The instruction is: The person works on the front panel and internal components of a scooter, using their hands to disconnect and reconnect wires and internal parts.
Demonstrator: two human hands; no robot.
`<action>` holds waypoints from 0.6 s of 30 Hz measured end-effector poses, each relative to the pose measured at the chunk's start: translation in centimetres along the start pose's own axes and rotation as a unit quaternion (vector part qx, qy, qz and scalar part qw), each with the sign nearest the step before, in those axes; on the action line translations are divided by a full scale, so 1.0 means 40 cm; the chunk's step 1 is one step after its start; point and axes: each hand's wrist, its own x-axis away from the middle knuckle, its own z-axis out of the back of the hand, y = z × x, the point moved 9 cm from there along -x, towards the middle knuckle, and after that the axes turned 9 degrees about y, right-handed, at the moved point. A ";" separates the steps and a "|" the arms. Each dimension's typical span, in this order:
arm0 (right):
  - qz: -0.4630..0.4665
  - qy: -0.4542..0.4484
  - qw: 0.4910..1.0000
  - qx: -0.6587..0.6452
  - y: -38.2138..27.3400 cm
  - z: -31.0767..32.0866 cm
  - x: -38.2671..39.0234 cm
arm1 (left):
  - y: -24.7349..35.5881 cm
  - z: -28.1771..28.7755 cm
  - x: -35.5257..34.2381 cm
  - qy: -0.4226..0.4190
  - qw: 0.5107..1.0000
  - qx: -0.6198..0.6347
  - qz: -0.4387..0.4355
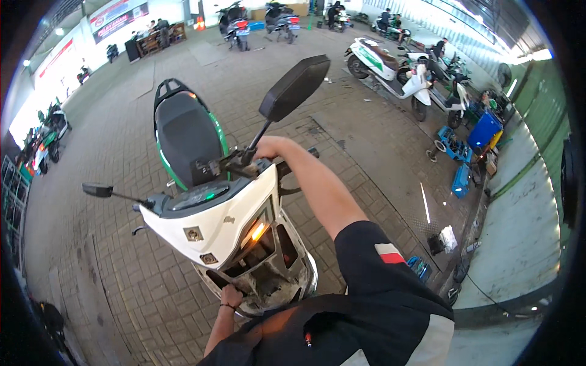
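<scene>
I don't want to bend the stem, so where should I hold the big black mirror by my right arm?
Probably best across the long edges of the mirror head, fingers on one, thumb on the other, coming from your right. It is broad, its outer end is free, and the thin stem joins low on its left.

A person's right hand (267,148) is at the foot of a mirror (294,88) on a scooter (201,226). Left of that grip and beyond lies the seat (189,131); well left, a second mirror (97,190). The left hand (231,297), nearer the wearer, is at the scooter's lower front. Far right of both hands, toolboxes (462,180) lie on the floor (366,146).
</scene>
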 end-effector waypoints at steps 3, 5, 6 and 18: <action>0.002 -0.008 1.000 -0.008 -0.025 -0.012 -0.012 | -0.023 0.005 0.000 0.001 1.000 -0.003 0.031; 0.003 0.013 1.000 -0.015 -0.008 -0.014 -0.028 | -0.053 -0.018 -0.014 -0.021 0.999 0.022 0.045; -0.005 0.008 1.000 -0.016 0.010 -0.020 -0.027 | -0.068 -0.047 -0.025 -0.047 0.995 0.049 0.068; -0.063 0.001 0.998 -0.002 -0.023 -0.001 0.002 | -0.081 -0.031 -0.016 0.001 0.993 0.032 0.113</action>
